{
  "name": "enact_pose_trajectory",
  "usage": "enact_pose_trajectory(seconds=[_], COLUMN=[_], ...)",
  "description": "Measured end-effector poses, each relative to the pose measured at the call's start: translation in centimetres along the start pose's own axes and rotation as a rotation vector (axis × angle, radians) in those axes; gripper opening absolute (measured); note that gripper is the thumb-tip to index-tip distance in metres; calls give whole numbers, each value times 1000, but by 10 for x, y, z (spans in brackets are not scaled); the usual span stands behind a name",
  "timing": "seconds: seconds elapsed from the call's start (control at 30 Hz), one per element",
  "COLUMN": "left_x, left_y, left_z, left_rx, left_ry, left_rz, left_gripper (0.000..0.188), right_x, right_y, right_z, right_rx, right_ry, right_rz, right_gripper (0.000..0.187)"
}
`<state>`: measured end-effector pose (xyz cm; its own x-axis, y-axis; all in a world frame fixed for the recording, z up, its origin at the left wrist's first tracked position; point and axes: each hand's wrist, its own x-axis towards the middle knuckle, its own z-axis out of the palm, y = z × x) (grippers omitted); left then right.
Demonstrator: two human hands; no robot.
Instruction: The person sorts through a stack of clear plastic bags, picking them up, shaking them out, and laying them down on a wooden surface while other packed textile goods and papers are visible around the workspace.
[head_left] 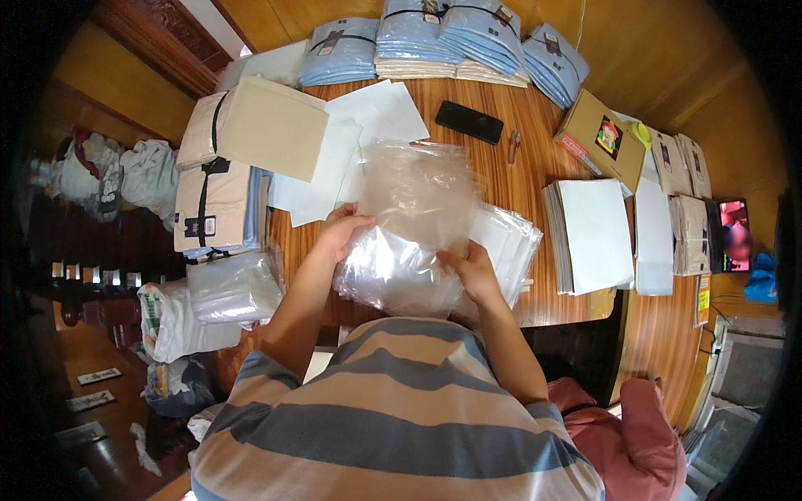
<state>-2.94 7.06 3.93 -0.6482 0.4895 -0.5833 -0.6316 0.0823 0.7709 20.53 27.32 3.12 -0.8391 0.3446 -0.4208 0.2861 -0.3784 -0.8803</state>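
In front of my chest, my left hand [341, 234] grips the left edge of a stack of transparent plastic bags [409, 250], its thumb lying on top. My right hand [473, 272] pinches the stack's right side between thumb and fingers. The upper part of the stack looks brownish where the wooden table shows through, and the lower part shines with glare. More plastic bags [510, 242] lie on the table just right of the stack. White paper sheets [380, 113] spread beyond my left hand, partly under the bags.
Folded blue garments [338, 54] in bundles line the far edge. At left are beige bundles [205, 204] and a cardboard sheet [276, 125]. A black phone [469, 122] and small snips [514, 147] lie ahead. White cards [591, 238] and a cardboard box [606, 138] stand right.
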Motion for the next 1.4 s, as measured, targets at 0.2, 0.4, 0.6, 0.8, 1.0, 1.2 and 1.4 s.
enact_pose_trajectory(seconds=[0.2, 0.4, 0.6, 0.8, 1.0, 1.2, 1.4], left_x=[-42, -32, -54, -58, -17, -46, -27], left_y=[60, -32, -89, -51, -34, -27, -52], left_z=[32, -8, -13, 5, 8, 36, 26], left_rx=[-39, 237, 384, 214, -95, 6, 139], left_ry=[-81, -23, 45, -166, -217, -128, -128], left_rz=[175, -22, 261, 174, -208, -179, 78], left_gripper=[54, 31, 39, 59, 52, 37, 38], right_x=[-16, -17, -66, -60, -50, -75, -73], right_y=[-109, -28, 35, 3, -23, -8, 18], right_z=[-5, -32, -21, -30, -40, -20, -31], right_rx=[25, -81, -153, 40, 297, 340, 105], right_ry=[113, 91, 130, 130, 45, 182, 106], right_rz=[-142, 9, -43, -116, 194, 141, 123], right_gripper=[42, 28, 35, 42, 59, 53, 55])
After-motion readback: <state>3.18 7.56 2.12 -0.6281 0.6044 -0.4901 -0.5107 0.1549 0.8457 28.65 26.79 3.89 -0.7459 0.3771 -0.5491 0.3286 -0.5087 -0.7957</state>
